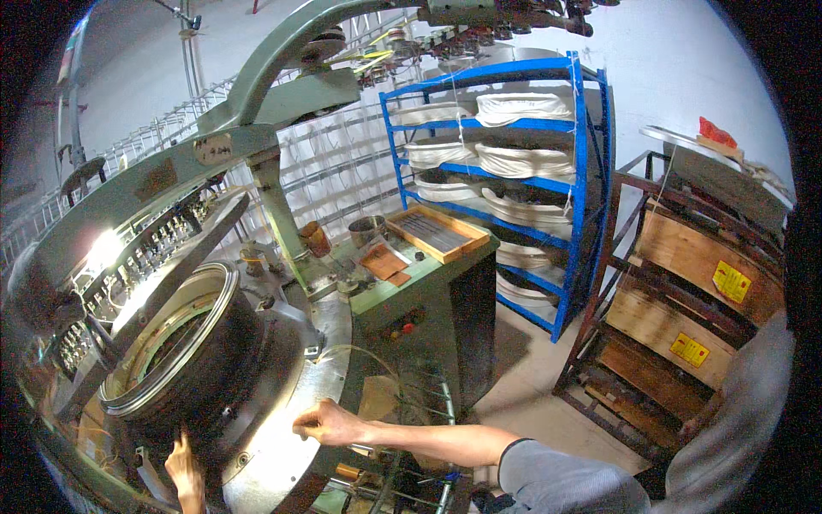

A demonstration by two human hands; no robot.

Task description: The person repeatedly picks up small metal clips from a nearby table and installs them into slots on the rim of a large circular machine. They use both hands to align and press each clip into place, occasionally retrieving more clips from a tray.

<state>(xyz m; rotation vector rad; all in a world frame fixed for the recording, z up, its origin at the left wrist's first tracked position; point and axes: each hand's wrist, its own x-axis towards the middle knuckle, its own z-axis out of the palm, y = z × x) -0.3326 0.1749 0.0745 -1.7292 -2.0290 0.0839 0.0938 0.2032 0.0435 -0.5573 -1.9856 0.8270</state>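
A large round green machine, which looks like a circular knitting machine, fills the left side. Its dark cylinder (205,360) has a pale metal rim and an open middle. My left hand (184,469) is low beside the cylinder, its index finger stretched up to the dark wall; nothing shows in it. Over the bright metal ring plate (278,428) is my right hand (330,423), its fingers curled together. Whatever those fingers may hold is too small to make out. A row of small metal parts (128,278) hangs above the cylinder under a lamp.
Behind the ring plate, a green cabinet top carries a wooden tray of dark strips (437,233), a brown piece (383,261) and a dark cup (366,230). A blue shelf rack (565,257) holds white bundles. Wooden drawers (676,317) and a person's grey sleeve (741,420) are at right.
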